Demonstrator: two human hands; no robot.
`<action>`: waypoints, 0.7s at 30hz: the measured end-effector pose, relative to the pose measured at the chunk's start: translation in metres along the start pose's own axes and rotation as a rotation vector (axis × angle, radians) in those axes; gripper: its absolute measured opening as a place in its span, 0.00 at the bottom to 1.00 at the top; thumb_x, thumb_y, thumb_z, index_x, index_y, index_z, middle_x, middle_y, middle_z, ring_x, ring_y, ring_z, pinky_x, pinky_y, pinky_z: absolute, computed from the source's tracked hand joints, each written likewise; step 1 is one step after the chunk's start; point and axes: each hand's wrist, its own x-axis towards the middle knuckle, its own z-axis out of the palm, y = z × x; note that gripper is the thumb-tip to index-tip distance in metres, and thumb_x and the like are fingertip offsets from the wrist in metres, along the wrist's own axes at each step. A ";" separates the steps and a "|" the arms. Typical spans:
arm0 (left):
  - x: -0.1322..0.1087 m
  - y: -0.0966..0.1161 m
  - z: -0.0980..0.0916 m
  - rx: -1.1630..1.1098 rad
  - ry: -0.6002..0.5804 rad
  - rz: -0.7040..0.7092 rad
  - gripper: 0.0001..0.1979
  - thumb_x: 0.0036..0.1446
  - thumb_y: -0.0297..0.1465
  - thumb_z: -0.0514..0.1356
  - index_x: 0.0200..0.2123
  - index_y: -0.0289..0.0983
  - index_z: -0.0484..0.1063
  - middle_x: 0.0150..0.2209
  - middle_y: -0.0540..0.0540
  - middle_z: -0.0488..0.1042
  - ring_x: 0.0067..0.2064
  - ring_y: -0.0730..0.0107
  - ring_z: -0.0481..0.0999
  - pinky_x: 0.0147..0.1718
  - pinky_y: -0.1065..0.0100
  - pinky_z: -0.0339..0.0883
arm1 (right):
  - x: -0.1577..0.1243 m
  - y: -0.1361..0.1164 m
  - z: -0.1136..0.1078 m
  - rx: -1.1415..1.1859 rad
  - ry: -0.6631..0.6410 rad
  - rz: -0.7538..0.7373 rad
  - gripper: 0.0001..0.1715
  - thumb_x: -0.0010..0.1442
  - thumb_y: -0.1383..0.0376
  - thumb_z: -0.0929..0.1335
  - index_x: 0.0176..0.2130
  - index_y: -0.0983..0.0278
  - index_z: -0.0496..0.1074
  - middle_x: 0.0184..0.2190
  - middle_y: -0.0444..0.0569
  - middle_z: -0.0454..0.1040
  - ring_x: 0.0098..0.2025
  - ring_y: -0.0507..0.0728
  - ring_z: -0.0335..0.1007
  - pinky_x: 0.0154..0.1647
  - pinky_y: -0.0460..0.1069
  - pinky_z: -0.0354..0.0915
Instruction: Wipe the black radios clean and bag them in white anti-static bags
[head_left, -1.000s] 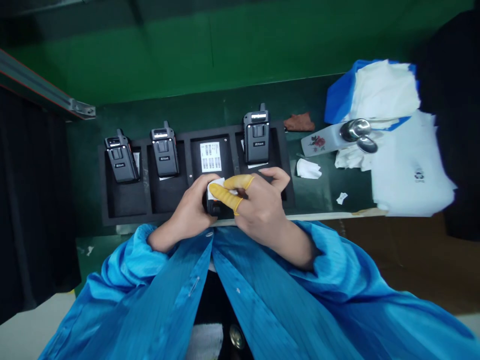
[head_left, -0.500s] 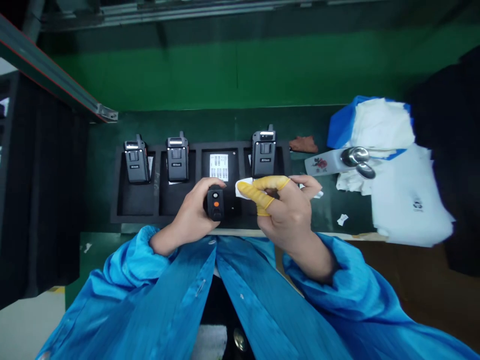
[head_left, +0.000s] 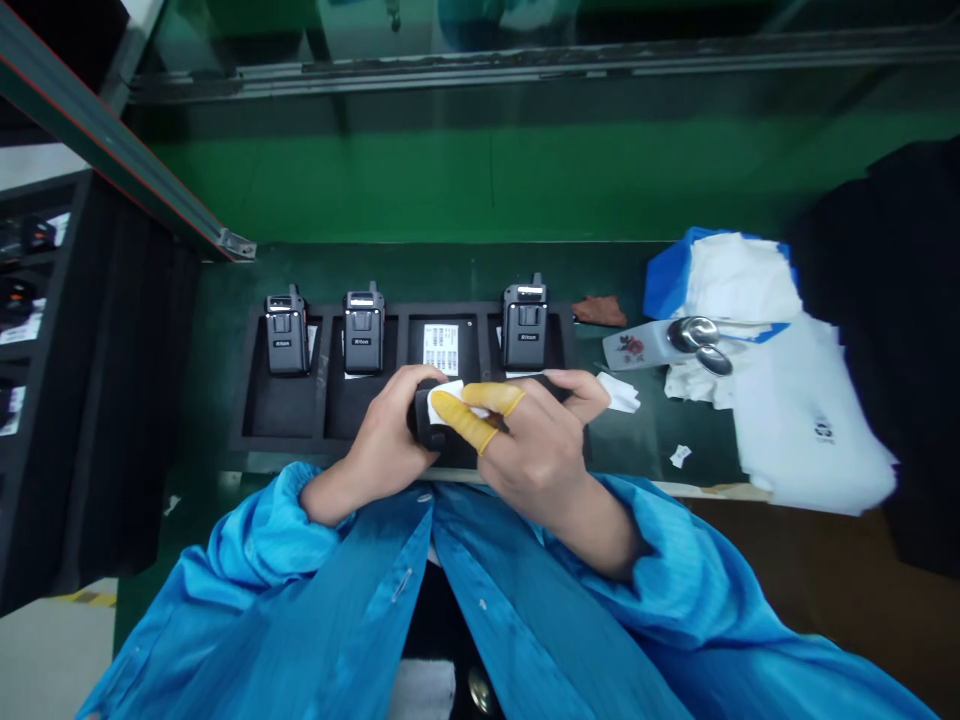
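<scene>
My left hand (head_left: 390, 425) grips a black two-way radio (head_left: 427, 432), turned so one narrow side faces up. Yellow finger cots cover the thumb and forefinger of my right hand (head_left: 536, 435), which pinches a small white wipe (head_left: 444, 402). The wipe rests against the upturned side of the radio and hides most of it. Beyond my hands lies a black compartment tray (head_left: 285, 432). Radios marked Riton lean in it: a left one (head_left: 288, 335), a second one (head_left: 364, 335) and a right one (head_left: 525, 330). The compartment between the last two shows a white label sheet (head_left: 441, 350).
To the right are a blue box of white wipes (head_left: 739, 275), a bottle with metal caps (head_left: 637, 345), a white plastic bag (head_left: 817, 425), a brown cloth (head_left: 600, 311) and a crumpled wipe (head_left: 619, 392). Stacked black trays (head_left: 97, 400) stand at the left.
My right hand has moved left and brought the wipe onto the radio, covering its orange button. My left hand still holds the radio. The camera view has shifted slightly.
</scene>
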 end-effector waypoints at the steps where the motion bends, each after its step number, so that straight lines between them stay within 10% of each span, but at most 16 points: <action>1: 0.000 0.001 -0.001 0.006 0.010 0.008 0.24 0.42 0.19 0.58 0.44 0.40 0.64 0.43 0.46 0.74 0.46 0.63 0.76 0.45 0.62 0.71 | -0.002 0.003 0.000 -0.003 0.005 0.009 0.18 0.60 0.73 0.63 0.31 0.56 0.78 0.29 0.41 0.74 0.33 0.50 0.63 0.48 0.55 0.48; 10: 0.022 0.007 -0.002 0.166 -0.013 -0.020 0.31 0.42 0.20 0.59 0.53 0.39 0.63 0.49 0.44 0.73 0.51 0.61 0.74 0.50 0.62 0.69 | -0.033 0.050 -0.016 -0.069 0.049 0.190 0.18 0.49 0.78 0.62 0.28 0.59 0.76 0.28 0.43 0.73 0.30 0.50 0.63 0.44 0.54 0.52; 15: 0.076 -0.005 0.012 0.411 -0.013 -0.249 0.51 0.44 0.33 0.67 0.68 0.34 0.45 0.58 0.32 0.66 0.58 0.41 0.70 0.54 0.50 0.67 | -0.056 0.062 -0.022 -0.082 0.058 0.276 0.27 0.47 0.78 0.62 0.38 0.55 0.79 0.29 0.43 0.71 0.32 0.51 0.65 0.45 0.53 0.53; 21: 0.115 -0.012 0.029 0.763 0.006 -0.346 0.44 0.52 0.38 0.63 0.67 0.33 0.49 0.57 0.24 0.63 0.49 0.29 0.76 0.45 0.39 0.68 | -0.079 0.092 -0.048 -0.098 0.093 0.360 0.32 0.46 0.78 0.63 0.44 0.51 0.78 0.30 0.43 0.72 0.33 0.53 0.65 0.44 0.55 0.53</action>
